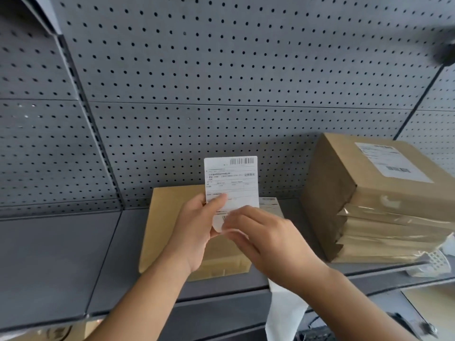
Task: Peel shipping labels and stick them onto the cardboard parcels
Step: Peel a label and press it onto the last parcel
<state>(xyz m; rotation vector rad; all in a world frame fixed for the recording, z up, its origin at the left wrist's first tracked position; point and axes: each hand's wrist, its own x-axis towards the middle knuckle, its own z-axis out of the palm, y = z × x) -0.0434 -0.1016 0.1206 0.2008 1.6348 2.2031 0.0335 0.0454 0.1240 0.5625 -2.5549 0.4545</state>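
I held the shipping label [231, 183] upright at the centre of the frame, my left hand [197, 227] pinching its lower left edge with the thumb laid across the printed face, while my right hand [266, 237] worked at the bottom corner, fingers drawn narrow on what looked like the backing; motion blur there hid whether the paper had parted yet. To do this well, I judged, I should start at that one corner, keep the left grip steady and roll the backing away slowly, touching the glue side as little as I could so the label would go down flat. Just behind and below my hands lay the unlabelled cardboard parcel [167, 217] on the grey shelf [59, 262], its bare top ready to take the label. At the right of the frame stood a stack of parcels [369, 217], the top box already bearing a stuck label [391, 161]. All the boxes were closed, so I could not tell their contents. A white strip of paper [283, 313] hung over the shelf edge at lower right.
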